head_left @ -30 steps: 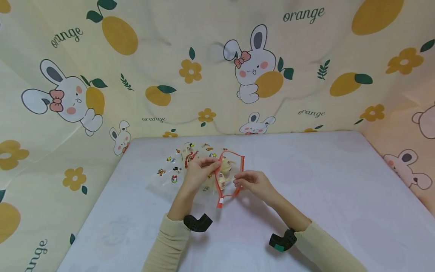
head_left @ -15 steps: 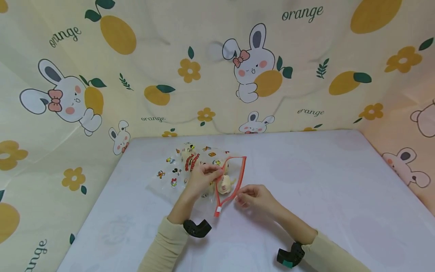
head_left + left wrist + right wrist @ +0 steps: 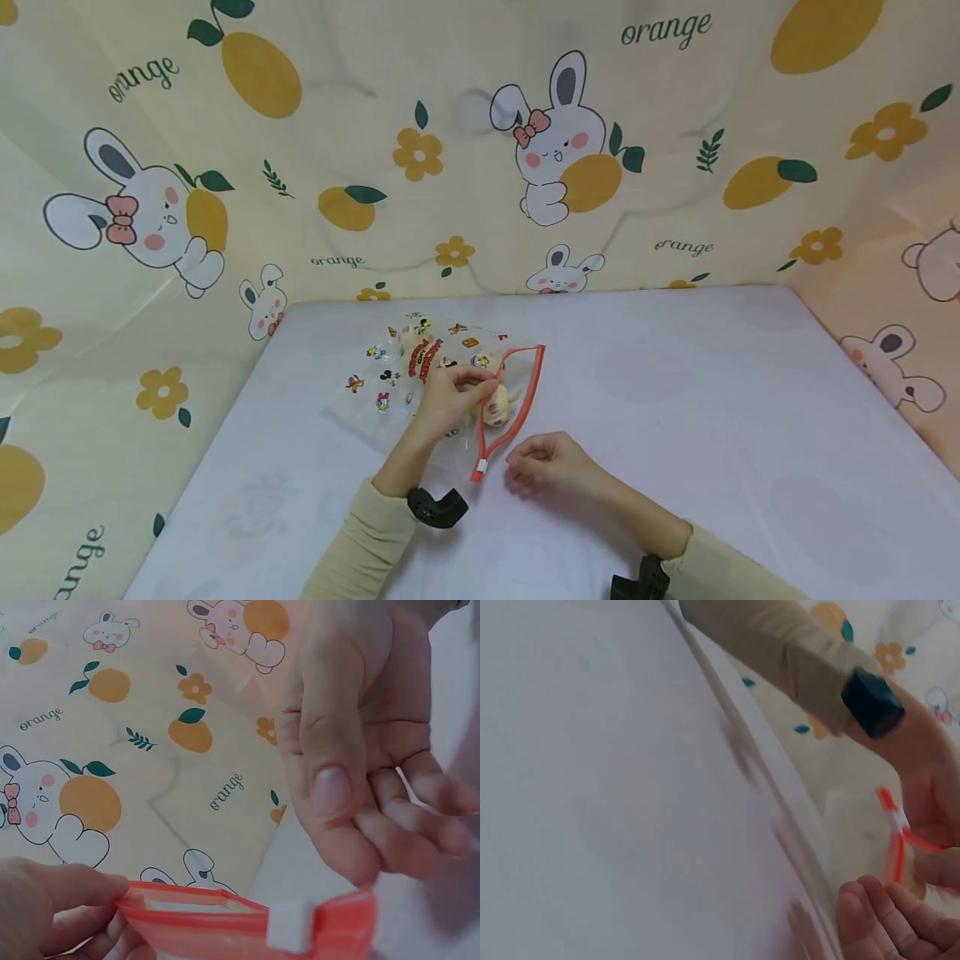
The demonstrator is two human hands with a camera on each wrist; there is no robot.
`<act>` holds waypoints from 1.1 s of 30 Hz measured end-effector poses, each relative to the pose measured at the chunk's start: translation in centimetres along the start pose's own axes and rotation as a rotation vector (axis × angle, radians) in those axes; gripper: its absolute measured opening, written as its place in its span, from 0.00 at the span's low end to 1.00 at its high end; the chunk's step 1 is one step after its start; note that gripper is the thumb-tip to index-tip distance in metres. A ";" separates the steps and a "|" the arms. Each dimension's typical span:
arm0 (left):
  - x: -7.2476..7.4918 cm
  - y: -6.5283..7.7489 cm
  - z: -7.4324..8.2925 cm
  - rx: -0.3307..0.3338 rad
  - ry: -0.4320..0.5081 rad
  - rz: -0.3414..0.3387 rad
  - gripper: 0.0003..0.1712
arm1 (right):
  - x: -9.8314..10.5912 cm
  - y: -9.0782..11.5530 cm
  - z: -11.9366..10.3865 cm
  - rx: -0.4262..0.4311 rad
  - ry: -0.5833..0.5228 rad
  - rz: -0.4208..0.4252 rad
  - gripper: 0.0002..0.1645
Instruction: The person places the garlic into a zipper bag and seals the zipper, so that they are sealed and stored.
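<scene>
A clear zip bag [image 3: 367, 425] printed with small cartoon figures lies on the table, its red zip edge [image 3: 531, 392] spread apart at the right end. Pale cream toy-like items [image 3: 497, 408] show through its mouth and side. My left hand [image 3: 450, 400] pinches the near side of that red edge between thumb and fingers. At the edge's near end sits a white slider [image 3: 291, 926]. Just right of the slider, my right hand [image 3: 555, 467] hovers with loosely bent fingers and holds nothing; the left wrist view shows its thumb over the fingers, close above the red strip.
The table [image 3: 712, 417] has a plain white cover. Behind and beside it hangs a cream cloth [image 3: 450, 83] printed with rabbits and oranges. A black wrist camera [image 3: 437, 508] sits on the left wrist, and another [image 3: 640, 581] on the right.
My right hand has left the far side of the red edge and moved toward me, stopping near the slider. The bag's mouth has narrowed at its near end. My left hand keeps its pinch.
</scene>
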State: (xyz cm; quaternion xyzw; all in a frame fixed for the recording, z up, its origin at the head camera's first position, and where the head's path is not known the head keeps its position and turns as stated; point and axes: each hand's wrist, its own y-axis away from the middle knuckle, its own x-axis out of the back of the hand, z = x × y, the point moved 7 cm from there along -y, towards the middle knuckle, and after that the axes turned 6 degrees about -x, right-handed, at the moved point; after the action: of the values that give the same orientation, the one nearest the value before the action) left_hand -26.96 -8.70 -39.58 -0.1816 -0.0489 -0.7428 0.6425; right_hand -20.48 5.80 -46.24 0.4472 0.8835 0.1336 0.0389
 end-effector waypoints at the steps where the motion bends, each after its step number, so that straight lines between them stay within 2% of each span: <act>1: 0.0 0.0 0.1 -0.003 -0.008 -0.002 0.08 | -0.4 0.0 0.0 0.005 -0.014 -0.021 0.22; 4: 0.0 0.1 0.1 0.003 -0.023 -0.005 0.08 | -1.4 -0.1 -0.1 0.003 -0.047 -0.057 0.24; 8: 0.1 0.2 0.0 -0.026 -0.043 -0.015 0.09 | -2.4 -0.5 -0.3 0.004 -0.060 -0.068 0.24; 16: 0.4 0.9 0.6 -0.180 -0.053 -0.028 0.13 | -3.6 -1.1 -0.3 -0.009 -0.090 -0.065 0.24; 19: 0.4 1.0 0.5 -0.170 -0.048 -0.033 0.12 | -3.8 -1.3 -0.3 -0.019 -0.110 -0.055 0.24; 22: 0.4 1.0 0.1 -0.115 -0.032 -0.036 0.11 | -4.0 -1.4 -0.2 -0.025 -0.141 -0.058 0.25; 25: 0.5 1.1 -0.1 -0.092 -0.041 -0.030 0.10 | -4.2 -1.4 -0.2 -0.028 -0.165 -0.067 0.25; 33: 1.2 1.7 0.0 -0.122 -0.083 -0.026 0.08 | -4.3 -1.4 -0.2 -0.039 -0.169 -0.059 0.24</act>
State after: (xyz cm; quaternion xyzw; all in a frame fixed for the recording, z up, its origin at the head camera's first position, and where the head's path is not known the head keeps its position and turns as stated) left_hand -25.44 -10.08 -39.49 -0.2506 -0.0324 -0.7445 0.6179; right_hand -19.02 1.54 -46.60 0.4299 0.8871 0.1115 0.1258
